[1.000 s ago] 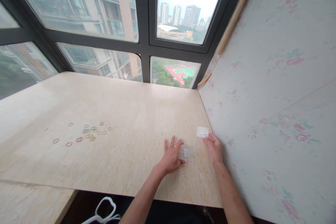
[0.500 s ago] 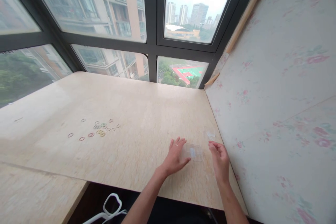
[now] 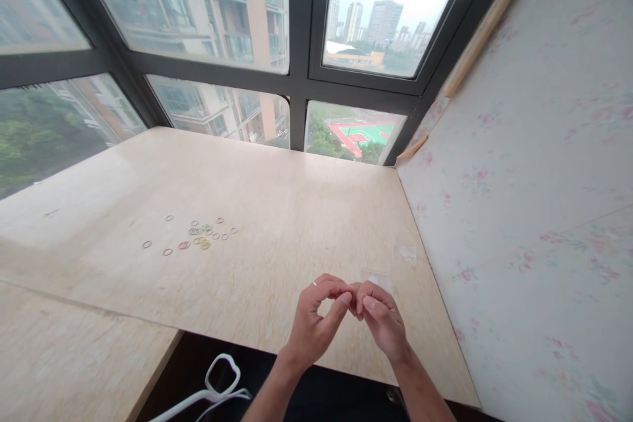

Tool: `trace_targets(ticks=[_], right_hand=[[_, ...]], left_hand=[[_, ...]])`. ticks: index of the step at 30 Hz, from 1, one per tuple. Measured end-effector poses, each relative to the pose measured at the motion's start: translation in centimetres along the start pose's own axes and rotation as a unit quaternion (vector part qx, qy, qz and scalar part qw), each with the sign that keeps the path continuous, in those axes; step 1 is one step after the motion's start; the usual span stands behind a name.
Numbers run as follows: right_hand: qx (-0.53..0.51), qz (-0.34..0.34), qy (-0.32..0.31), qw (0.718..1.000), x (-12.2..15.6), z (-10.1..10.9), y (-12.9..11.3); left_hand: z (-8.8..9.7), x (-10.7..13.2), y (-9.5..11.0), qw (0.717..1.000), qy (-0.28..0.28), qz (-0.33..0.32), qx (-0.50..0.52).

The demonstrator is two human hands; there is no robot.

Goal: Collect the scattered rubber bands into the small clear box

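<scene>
My left hand (image 3: 319, 320) and my right hand (image 3: 380, 318) meet above the front of the stone-look sill, their fingertips touching. Both are closed in a pinch; whatever lies between the fingers is too small or hidden to make out. Just behind the right hand a clear plastic box (image 3: 376, 275) lies on the surface, partly covered by the fingers. A second clear plastic piece (image 3: 407, 254) rests farther right, near the wall. Off to the left, several thin coloured rings (image 3: 200, 235) are spread out in a loose group, red, yellow, green and grey among them.
The pale sill (image 3: 277, 211) runs back to dark-framed windows (image 3: 297, 112). A flower-patterned wall (image 3: 519, 224) bounds the right side. Below the sill's front edge, a white looped object (image 3: 222, 376) shows at the lower left.
My left hand has lifted off the clear box and closed. My right hand has moved left from beside the box to meet it. The view has shifted slightly.
</scene>
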State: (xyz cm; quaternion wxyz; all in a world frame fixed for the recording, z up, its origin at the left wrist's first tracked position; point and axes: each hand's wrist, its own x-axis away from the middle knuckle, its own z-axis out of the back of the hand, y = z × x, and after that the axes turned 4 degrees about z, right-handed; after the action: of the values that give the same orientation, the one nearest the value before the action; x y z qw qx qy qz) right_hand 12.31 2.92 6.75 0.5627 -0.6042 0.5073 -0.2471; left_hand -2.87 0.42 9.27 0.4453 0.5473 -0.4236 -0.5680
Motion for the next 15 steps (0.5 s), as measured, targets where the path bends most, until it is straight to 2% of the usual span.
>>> trace_targets(ticks=[8,15], right_hand=[[0.05,-0.01,-0.024,0.998,-0.4,-1.3,0.5],[0.097,-0.011,-0.026,0.995,-0.3,-1.8,0.4]], left_hand=[[1.0,0.8,0.3,1.0,0.03,0.003,0.003],[1.3,1.3,0.2,0.998,0.045,0.043,0.015]])
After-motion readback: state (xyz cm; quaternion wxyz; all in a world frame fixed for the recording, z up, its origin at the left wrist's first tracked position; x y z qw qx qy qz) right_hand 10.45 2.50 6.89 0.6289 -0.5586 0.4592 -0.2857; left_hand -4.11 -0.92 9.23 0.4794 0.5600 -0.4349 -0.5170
